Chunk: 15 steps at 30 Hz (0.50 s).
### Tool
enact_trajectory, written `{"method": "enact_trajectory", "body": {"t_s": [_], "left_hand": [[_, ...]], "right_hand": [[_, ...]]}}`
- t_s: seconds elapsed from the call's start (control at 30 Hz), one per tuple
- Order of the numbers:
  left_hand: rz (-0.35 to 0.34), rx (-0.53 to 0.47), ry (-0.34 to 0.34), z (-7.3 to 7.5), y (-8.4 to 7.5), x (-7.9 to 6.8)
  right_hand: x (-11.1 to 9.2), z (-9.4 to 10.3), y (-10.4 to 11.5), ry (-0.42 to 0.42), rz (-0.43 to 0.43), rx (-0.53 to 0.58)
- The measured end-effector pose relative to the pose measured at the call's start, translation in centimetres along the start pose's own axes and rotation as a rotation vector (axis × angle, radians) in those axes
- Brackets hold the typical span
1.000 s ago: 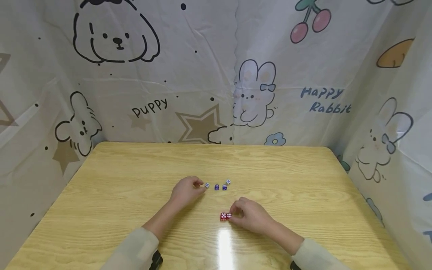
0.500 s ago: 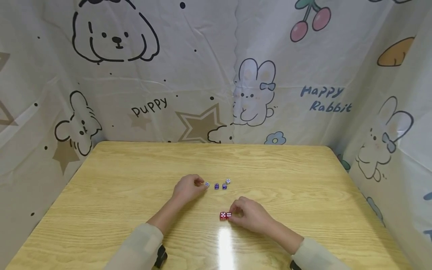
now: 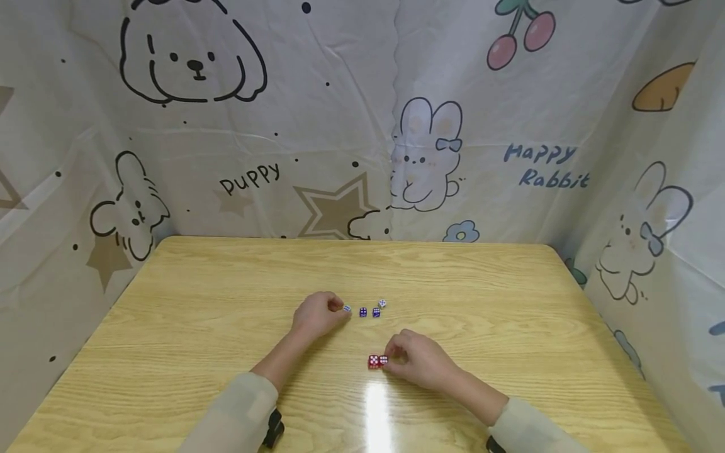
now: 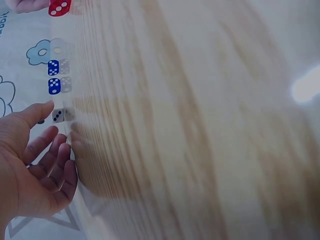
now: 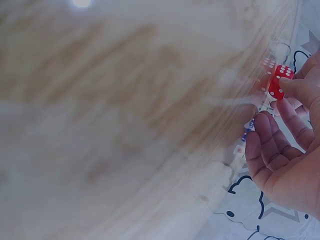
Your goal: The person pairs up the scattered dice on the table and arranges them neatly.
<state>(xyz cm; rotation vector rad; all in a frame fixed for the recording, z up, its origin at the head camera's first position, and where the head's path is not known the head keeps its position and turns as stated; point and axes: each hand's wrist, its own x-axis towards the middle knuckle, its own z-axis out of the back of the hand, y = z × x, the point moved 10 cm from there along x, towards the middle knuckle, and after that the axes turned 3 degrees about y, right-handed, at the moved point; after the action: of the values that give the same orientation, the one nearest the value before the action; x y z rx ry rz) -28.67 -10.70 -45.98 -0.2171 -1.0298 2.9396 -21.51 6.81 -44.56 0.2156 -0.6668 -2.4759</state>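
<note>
In the head view my left hand (image 3: pixel 321 314) is at a small white die (image 3: pixel 347 308). The left wrist view shows this die (image 4: pixel 58 115) standing on the table by its thumb tip and index finger, with a gap between the two; the other fingers curl loosely. My right hand (image 3: pixel 416 358) pinches the right one of two red dice (image 3: pixel 373 362), which stand side by side nearer to me. Its thumb lies on a red die (image 5: pixel 281 82) in the right wrist view. Two blue dice (image 3: pixel 363 312) and another white die (image 3: pixel 382 304) stand right of the left hand.
The dice stand on a light wood-grain table (image 3: pixel 226 270). A white curtain (image 3: pixel 317 126) with cartoon prints hangs behind it and along both sides. Bright glare (image 3: pixel 377 415) lies on the table's front part.
My left hand has moved slightly right and away from me, up to the white die, which has turned a little. The right hand and the red dice have hardly moved.
</note>
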Motion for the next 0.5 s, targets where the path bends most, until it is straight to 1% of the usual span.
{"method": "enact_trajectory", "body": {"t_s": [0.2,0.5], "left_hand": [[-0.004,0.011,-0.004,-0.12,-0.14,0.14],[-0.011,0.008,-0.014,-0.19,-0.18,0.22]], "right_hand": [[-0.01,0.09,0.20,-0.001,0.015,-0.007],[-0.14,0.04,0.07,0.011,0.002,0.000]]}}
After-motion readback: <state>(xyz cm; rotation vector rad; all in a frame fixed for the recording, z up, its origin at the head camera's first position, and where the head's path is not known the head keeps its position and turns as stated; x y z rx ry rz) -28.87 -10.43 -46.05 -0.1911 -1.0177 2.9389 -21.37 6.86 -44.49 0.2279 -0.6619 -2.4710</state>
